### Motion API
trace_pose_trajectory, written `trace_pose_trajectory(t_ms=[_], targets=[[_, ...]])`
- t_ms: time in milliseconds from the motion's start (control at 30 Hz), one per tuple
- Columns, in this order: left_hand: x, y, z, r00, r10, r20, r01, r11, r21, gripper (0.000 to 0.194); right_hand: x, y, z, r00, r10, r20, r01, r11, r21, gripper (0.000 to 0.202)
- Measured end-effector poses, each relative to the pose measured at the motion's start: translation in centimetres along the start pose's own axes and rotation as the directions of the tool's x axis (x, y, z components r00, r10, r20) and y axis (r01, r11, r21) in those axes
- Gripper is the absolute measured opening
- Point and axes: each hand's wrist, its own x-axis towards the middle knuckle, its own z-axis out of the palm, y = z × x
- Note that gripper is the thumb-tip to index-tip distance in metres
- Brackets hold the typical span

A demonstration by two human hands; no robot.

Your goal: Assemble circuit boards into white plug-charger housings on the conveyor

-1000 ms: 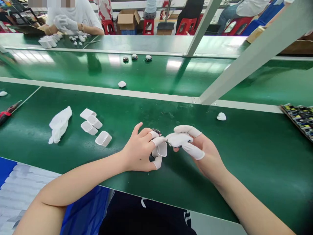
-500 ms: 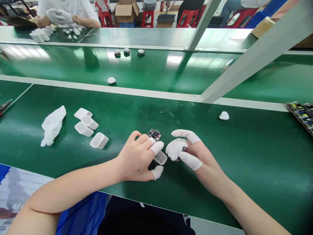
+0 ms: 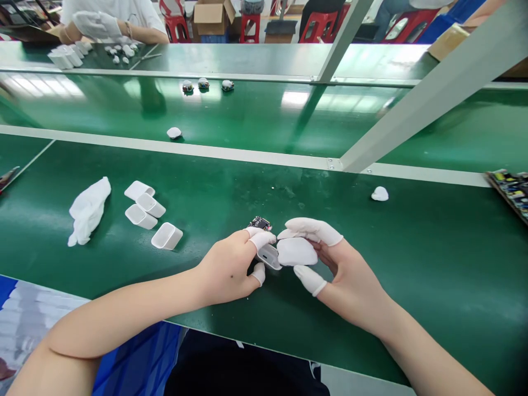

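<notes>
The right hand (image 3: 355, 280) has brought its pinched white pad (image 3: 297, 251) to the white housing (image 3: 270, 257), which the left hand (image 3: 226, 269) is pinching.

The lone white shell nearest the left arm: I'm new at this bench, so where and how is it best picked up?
The lone shell is probably best pinched across its outer walls, from above and the right: they are opposed faces outside its open mouth, and the other three shells cluster beyond it to the left.
</notes>
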Motion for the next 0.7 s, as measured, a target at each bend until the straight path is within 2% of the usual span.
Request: trace_pose_trajectory(t_ms=[67,133,267,367,500,700], targets=[[0.06,0.23,0.02,0.999,-0.032,-0.035,0.032,0.999,-0.025,0.059,0.04,-0.13,0.24,1.0,-0.001,-0.023,0.0,0.999,-0.037,0.046],[0.2,0.35,0.23,0.994,-0.07,-0.08,0.071,0.997,0.003,0.064,0.09,-0.27,0.39,1.0,0.01,-0.021,-0.012,0.997,-0.077,0.04],[0.62,0.14,0.76,0.986,-0.09,-0.14,0.099,0.993,0.059,0.05,0.15,-0.47,0.27,1.0,0.002,0.009,-0.001,0.991,-0.132,0.037],[0.77,-0.12,0.78,0.986,-0.051,-0.162,0.059,0.997,0.044,0.046,0.2,-0.57,0.07,0.998,-0.064,0.006,0.064,0.983,-0.174,0.042],[0.7,-0.36,0.59,0.988,0.067,-0.138,-0.069,0.997,-0.016,0.051,0.29,-0.6,0.06,0.995,-0.094,0.021,0.096,0.967,-0.238,0.052],[0.68,-0.54,0.6,0.99,0.087,-0.109,-0.091,0.995,-0.031,0.058,0.38,-0.4,0.13,0.998,-0.051,0.037,0.061,0.92,-0.388,0.041]])
